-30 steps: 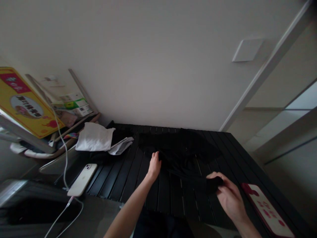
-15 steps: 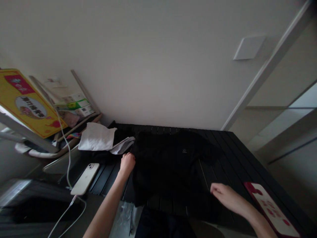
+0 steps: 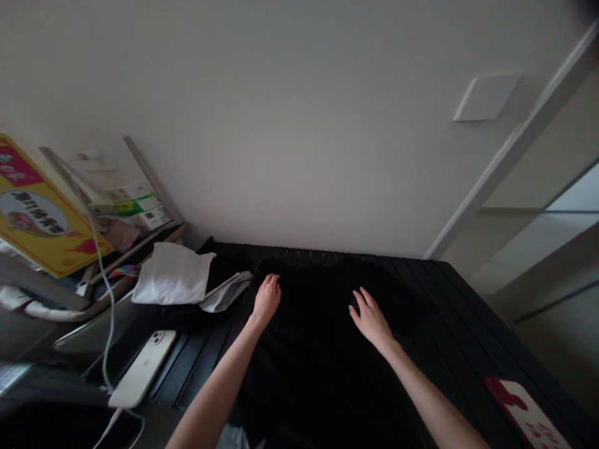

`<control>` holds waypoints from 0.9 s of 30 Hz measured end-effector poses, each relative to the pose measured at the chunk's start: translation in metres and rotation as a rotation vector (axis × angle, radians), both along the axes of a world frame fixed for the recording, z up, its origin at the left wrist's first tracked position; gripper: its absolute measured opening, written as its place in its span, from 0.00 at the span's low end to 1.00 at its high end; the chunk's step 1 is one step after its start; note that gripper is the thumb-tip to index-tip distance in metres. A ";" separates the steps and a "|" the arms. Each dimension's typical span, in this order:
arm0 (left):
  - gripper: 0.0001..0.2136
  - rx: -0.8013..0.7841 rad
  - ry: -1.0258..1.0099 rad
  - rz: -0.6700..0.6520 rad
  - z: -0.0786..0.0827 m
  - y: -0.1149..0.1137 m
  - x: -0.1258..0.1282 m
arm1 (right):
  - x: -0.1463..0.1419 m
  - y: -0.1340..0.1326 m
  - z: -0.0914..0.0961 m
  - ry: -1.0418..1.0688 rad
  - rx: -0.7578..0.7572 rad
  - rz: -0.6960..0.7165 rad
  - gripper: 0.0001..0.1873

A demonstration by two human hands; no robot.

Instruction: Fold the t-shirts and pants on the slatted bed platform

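A black shirt (image 3: pixel 309 355) with a small logo on its chest lies spread over a dark slatted table (image 3: pixel 461 312). My left hand (image 3: pixel 267 298) rests on the upper left part of the shirt, its fingers loosely bent and not visibly gripping cloth. Farther right, my right hand (image 3: pixel 369 315) lies on the shirt with fingers apart, partly covering the logo. The shirt's folds and edges are hard to make out against the dark slats.
Left of the shirt lie a folded white cloth (image 3: pixel 172 274) and a grey-white piece (image 3: pixel 227 293). A phone (image 3: pixel 143 368) with a white cable (image 3: pixel 112 312) is at the left edge. A red-and-white case (image 3: pixel 528 415) sits right. A wall (image 3: pixel 299 137) stands behind.
Both hands have moved onto the upper part of the shirt; my right hand went up and left and its fingers spread. The lower part of the shirt now reaches nearer to me.
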State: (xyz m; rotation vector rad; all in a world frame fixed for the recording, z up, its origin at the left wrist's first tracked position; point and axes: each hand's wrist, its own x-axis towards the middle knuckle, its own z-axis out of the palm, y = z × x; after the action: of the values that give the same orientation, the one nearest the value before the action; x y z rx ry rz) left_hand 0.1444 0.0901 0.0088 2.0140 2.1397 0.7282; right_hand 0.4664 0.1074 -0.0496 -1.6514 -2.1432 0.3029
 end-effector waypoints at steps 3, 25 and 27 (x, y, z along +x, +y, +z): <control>0.17 -0.026 0.006 -0.046 0.004 0.036 -0.014 | -0.006 0.009 -0.023 -0.129 -0.039 -0.083 0.31; 0.25 -0.270 0.185 -0.040 -0.032 0.098 -0.003 | 0.068 0.099 -0.013 -0.214 -0.019 -0.289 0.28; 0.26 -0.280 0.162 -0.080 -0.036 0.100 -0.005 | 0.070 0.111 -0.020 -0.172 -0.103 -0.292 0.29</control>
State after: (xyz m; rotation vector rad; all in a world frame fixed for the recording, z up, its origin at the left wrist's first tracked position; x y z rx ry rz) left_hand 0.1392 0.1899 -0.0271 2.0507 2.0899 0.2438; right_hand 0.5368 0.2179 -0.0699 -2.0866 -1.9935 0.1909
